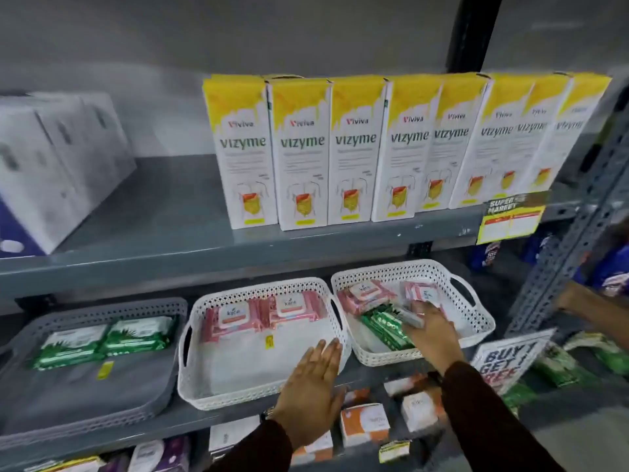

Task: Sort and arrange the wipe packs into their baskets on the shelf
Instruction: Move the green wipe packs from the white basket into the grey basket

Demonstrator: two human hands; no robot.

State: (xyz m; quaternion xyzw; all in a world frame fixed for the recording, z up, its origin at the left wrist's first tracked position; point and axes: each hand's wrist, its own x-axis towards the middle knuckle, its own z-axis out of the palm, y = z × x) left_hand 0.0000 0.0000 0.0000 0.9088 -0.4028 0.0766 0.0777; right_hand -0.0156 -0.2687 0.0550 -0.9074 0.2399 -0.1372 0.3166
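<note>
The shelf point(218, 247) carries three baskets along its front edge: a grey basket point(102, 308) with green packs, a middle white basket point(190, 335) with pink packs point(262, 313) at its back, and a right white basket point(476, 321) mixing both. Best lift the green wipe packs point(384, 327) out together, gripped from above, leaving the pink ones undisturbed. The right hand point(430, 330) reaches down with fingers closing on them, while the left hand point(315, 379) lies flat, fingers spread, steadying the middle basket's front corner.
</note>
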